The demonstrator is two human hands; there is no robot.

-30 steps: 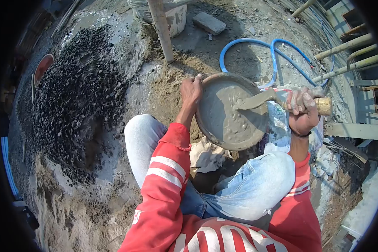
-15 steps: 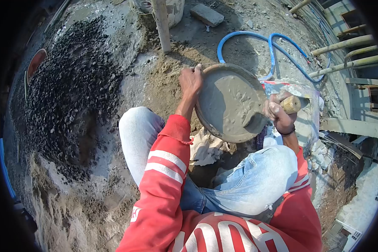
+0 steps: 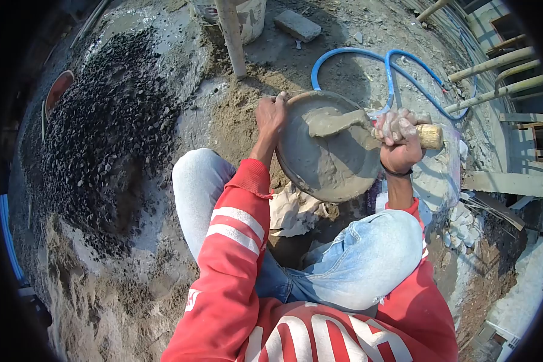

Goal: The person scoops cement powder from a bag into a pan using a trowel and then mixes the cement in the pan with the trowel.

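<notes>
A round, shallow pan (image 3: 288,164) full of wet grey mortar (image 3: 326,172) sits in front of my knees, slightly tilted. My left hand (image 3: 271,116) grips the pan's left rim, thumb on top of the edge. In my right hand (image 3: 399,137) is a trowel (image 3: 338,123), held by its wooden handle, whose end pokes out to the right of my fist. Mortar coats the trowel's blade, which lies over the upper middle of the pan. Grey smears cover the fingers of my right hand.
To the left rises a heap of dark gravel (image 3: 102,133). A wooden pole (image 3: 231,39) stands beyond the pan, near a bucket (image 3: 251,21) and a brick (image 3: 297,26). Blue hose (image 3: 391,78) loops at upper right. Crumpled paper (image 3: 292,211) lies between pan and legs.
The trowel has swept from the pan's lower right side to its upper middle, and my right hand has turned and risen slightly. My left hand stays on the rim.
</notes>
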